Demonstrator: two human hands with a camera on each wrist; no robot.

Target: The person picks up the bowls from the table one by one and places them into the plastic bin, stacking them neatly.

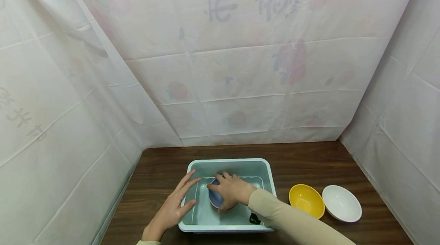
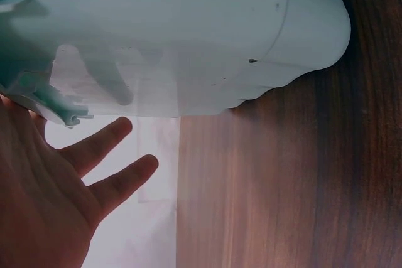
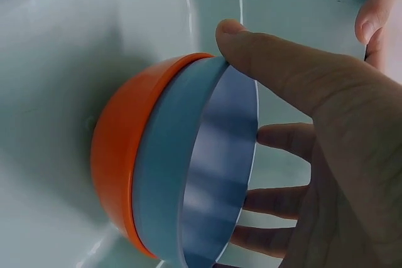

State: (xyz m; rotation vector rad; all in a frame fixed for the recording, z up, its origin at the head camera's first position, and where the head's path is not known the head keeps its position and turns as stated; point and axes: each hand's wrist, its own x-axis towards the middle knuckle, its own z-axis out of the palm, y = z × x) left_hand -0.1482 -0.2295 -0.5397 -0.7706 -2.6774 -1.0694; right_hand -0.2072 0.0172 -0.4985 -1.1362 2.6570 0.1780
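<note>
A pale green plastic basin point(image 1: 227, 228) stands on the wooden table. Inside it, a blue bowl point(image 3: 217, 155) sits nested in an orange bowl point(image 3: 116, 155); the orange one shows only in the right wrist view. My right hand point(image 1: 233, 190) reaches in from the right and grips the blue bowl's rim, thumb on one side and spread fingers across on the other. At the basin's left side is my left hand point(image 1: 172, 208), its fingers straight and spread by the rim. The left wrist view shows this hand point(image 2: 56, 186) next to the basin's outer wall point(image 2: 188, 36).
To the right of the basin, a yellow bowl point(image 1: 307, 201) and a white bowl point(image 1: 342, 203) stand side by side on the table point(image 1: 292, 161). A black mark point(image 1: 254, 219) shows at the basin's near right. Whitish printed sheets point(image 1: 258, 73) hang around the table.
</note>
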